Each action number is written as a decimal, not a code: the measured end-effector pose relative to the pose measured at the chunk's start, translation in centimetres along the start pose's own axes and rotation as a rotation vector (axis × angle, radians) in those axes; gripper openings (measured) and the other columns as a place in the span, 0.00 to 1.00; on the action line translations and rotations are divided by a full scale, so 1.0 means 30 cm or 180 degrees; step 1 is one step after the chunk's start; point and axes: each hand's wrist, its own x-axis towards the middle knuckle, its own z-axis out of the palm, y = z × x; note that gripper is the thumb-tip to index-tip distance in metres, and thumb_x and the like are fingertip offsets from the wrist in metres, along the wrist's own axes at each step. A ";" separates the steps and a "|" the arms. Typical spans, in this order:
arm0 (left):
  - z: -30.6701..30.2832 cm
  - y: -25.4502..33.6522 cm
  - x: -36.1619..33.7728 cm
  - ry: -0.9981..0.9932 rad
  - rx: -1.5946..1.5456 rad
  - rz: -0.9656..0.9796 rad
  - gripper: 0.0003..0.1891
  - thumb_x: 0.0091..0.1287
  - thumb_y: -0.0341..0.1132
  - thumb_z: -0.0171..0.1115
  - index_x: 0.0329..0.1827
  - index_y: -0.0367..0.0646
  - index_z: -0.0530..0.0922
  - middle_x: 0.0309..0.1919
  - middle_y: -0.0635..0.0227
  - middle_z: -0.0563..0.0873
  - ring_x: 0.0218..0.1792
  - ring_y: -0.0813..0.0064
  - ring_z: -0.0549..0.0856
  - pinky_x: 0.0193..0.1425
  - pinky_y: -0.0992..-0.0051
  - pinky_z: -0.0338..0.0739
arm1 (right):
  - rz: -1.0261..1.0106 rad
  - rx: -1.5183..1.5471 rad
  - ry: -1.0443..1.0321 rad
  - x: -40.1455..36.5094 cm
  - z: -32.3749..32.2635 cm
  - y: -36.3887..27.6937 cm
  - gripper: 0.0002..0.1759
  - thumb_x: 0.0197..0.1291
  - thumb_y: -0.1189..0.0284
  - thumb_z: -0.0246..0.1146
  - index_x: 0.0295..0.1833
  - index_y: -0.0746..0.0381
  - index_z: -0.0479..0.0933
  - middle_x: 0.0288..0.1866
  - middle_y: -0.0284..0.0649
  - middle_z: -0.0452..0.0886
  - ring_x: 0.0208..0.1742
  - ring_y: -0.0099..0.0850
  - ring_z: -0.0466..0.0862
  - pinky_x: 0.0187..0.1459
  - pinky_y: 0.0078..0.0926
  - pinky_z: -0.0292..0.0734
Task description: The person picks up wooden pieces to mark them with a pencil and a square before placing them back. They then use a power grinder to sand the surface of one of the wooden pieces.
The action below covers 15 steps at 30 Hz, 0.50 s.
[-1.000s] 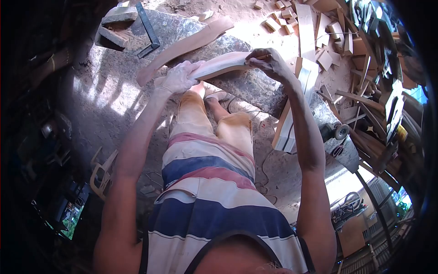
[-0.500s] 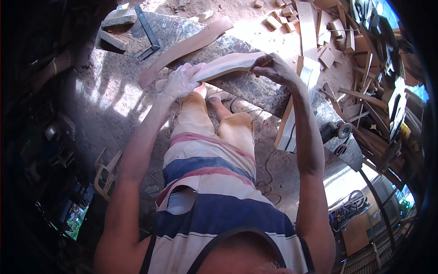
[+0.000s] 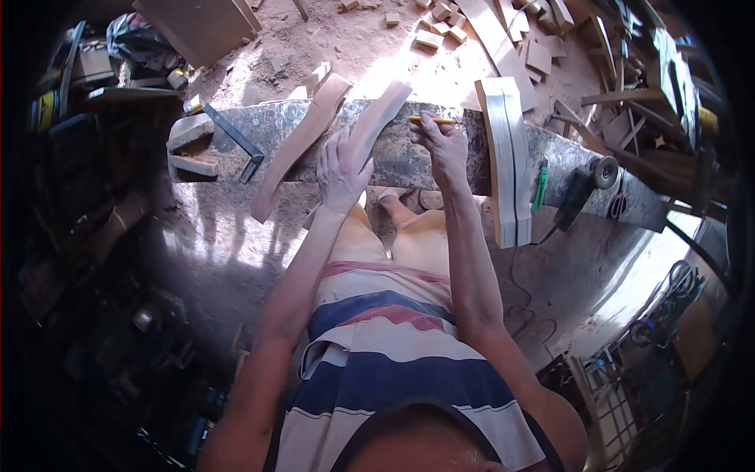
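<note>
My left hand [image 3: 341, 175] grips the near part of a curved wooden piece [image 3: 382, 110], fingers along its left side and thumb on its right. My palm hides part of the wood, which slants away over the workbench [image 3: 409, 161]. In my right hand [image 3: 445, 151] is a yellow pencil [image 3: 440, 120], pinched between the fingers and held roughly level above the bench. Left of my left hand, a second curved wooden piece [image 3: 303, 145] lies across the bench and overhangs its near edge.
A metal square [image 3: 236, 135] and wood blocks [image 3: 193, 132] sit on the left. Stacked curved pieces [image 3: 505, 161], a green cutter-like tool [image 3: 540, 187], an angle grinder [image 3: 578, 197] and scissors [image 3: 618, 206] are on the right. Offcuts [image 3: 440, 27] litter the ground beyond the bench.
The held wooden piece has turned from lying crosswise to pointing away from me. My right hand has come off its far end and now shows the pencil. The camera view has shifted.
</note>
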 end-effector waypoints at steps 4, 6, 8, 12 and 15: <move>0.117 -0.002 0.102 0.0089 0.0312 0.0287 0.46 0.60 0.44 0.80 0.81 0.40 0.69 0.71 0.52 0.78 0.73 0.48 0.78 0.76 0.48 0.73 | -0.0318 0.0249 0.0353 0.047 0.083 0.040 0.15 0.80 0.71 0.69 0.59 0.73 0.78 0.48 0.51 0.92 0.44 0.34 0.95 0.38 0.26 0.93; 0.147 -0.008 0.103 0.0073 0.0430 0.0261 0.44 0.62 0.45 0.78 0.80 0.39 0.70 0.71 0.50 0.78 0.74 0.47 0.77 0.77 0.48 0.72 | -0.0376 0.0077 0.0478 0.054 0.113 0.054 0.15 0.81 0.71 0.68 0.58 0.73 0.76 0.46 0.52 0.92 0.42 0.33 0.95 0.36 0.25 0.92; 0.158 -0.021 0.091 0.0044 0.0485 0.0201 0.45 0.62 0.48 0.77 0.80 0.40 0.70 0.72 0.50 0.78 0.75 0.48 0.77 0.78 0.49 0.71 | -0.0368 -0.0016 0.0516 0.042 0.140 0.076 0.15 0.81 0.71 0.68 0.59 0.73 0.77 0.45 0.51 0.93 0.42 0.32 0.95 0.36 0.24 0.91; 0.159 -0.022 0.095 0.0055 0.0434 0.0226 0.44 0.61 0.47 0.78 0.79 0.39 0.70 0.71 0.50 0.79 0.75 0.48 0.77 0.78 0.49 0.70 | -0.0444 -0.0119 0.0871 0.025 0.180 0.113 0.14 0.81 0.72 0.67 0.58 0.75 0.80 0.46 0.52 0.94 0.42 0.33 0.96 0.41 0.25 0.93; 0.154 -0.016 0.096 0.0012 0.0400 0.0189 0.43 0.61 0.46 0.78 0.78 0.39 0.71 0.71 0.50 0.78 0.75 0.48 0.77 0.78 0.49 0.70 | -0.0419 -0.0252 0.0973 0.013 0.192 0.119 0.14 0.81 0.72 0.67 0.57 0.76 0.81 0.45 0.51 0.94 0.41 0.32 0.95 0.42 0.24 0.92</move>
